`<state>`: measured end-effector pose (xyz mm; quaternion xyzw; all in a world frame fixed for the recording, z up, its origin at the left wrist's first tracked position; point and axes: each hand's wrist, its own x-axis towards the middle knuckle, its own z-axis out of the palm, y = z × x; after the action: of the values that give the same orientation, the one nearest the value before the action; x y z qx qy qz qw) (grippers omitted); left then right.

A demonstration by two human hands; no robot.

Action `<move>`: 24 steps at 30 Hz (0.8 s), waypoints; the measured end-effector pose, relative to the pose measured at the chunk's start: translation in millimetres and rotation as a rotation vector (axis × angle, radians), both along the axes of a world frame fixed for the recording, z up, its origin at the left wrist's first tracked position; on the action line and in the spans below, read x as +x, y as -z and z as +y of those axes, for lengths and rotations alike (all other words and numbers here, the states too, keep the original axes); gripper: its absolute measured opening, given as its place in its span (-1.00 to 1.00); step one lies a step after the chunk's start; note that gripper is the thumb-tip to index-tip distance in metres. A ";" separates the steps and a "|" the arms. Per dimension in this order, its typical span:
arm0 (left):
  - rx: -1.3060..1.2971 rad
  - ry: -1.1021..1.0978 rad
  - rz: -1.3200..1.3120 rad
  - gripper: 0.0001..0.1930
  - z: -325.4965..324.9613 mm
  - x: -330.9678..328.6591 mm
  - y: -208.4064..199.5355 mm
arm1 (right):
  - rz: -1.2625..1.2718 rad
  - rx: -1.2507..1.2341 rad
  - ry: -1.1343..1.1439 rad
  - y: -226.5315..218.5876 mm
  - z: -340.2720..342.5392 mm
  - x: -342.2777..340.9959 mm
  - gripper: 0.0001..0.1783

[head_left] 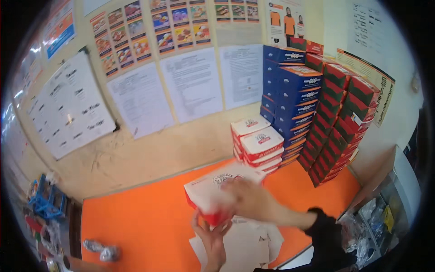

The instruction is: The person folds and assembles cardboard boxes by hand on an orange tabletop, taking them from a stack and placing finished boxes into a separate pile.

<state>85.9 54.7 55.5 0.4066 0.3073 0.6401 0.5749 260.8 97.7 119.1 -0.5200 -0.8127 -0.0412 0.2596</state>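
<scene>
A white and red cardboard food box (pixel 206 187) is tilted above the orange table, its lid panel facing up. My left hand (pixel 212 240) supports it from below at the near corner, fingers curled against the red side. Across the near right of the lid lies my right hand (pixel 253 201), smeared by motion, its fingers hard to make out. Under both hands, flat white cardboard box blanks (pixel 247 247) lie on the table. Right behind the held box stands a stack of folded white and red boxes (pixel 263 140).
Tall stacks of blue boxes (pixel 301 97) and dark red and green boxes (pixel 333 109) stand at the back right. A shiny crumpled bundle (pixel 108 253) sits near left on the orange table (pixel 140 213). A metal bin with plastic bags (pixel 371 220) borders the right, a blue rack (pixel 47 199) the left.
</scene>
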 end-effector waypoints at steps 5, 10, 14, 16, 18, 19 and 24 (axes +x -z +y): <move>0.619 -0.101 0.323 -0.22 34.2 -20.9 1.3 | -0.218 0.445 0.148 26.2 200.9 112.5 -0.27; 0.134 -0.099 0.130 -0.27 67.5 -37.9 71.8 | -0.314 0.193 0.444 78.2 247.8 157.3 -0.41; 0.063 -0.098 0.160 -0.32 64.3 -55.6 54.6 | -0.321 0.255 0.503 81.8 184.6 93.8 -0.48; -0.034 -0.278 0.283 -0.42 54.2 -62.3 49.1 | -0.204 -0.054 0.282 113.6 101.3 34.5 -0.45; -0.031 -0.229 0.261 -0.46 42.3 -60.3 44.7 | -0.486 -0.594 -0.102 175.2 -1.4 4.4 -0.32; -0.009 -0.208 0.259 -0.50 32.4 -62.2 42.3 | -0.642 -0.773 -0.297 210.0 -42.6 1.2 -0.24; 0.003 -0.142 0.307 -0.56 -21.2 -69.4 40.3 | -0.493 -0.589 -0.492 289.8 -95.8 43.7 -0.38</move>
<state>16.5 33.5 15.2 0.4778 0.4184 0.6099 0.4740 304.5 1.9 -170.7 -0.3379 -0.9266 0.1320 -0.0988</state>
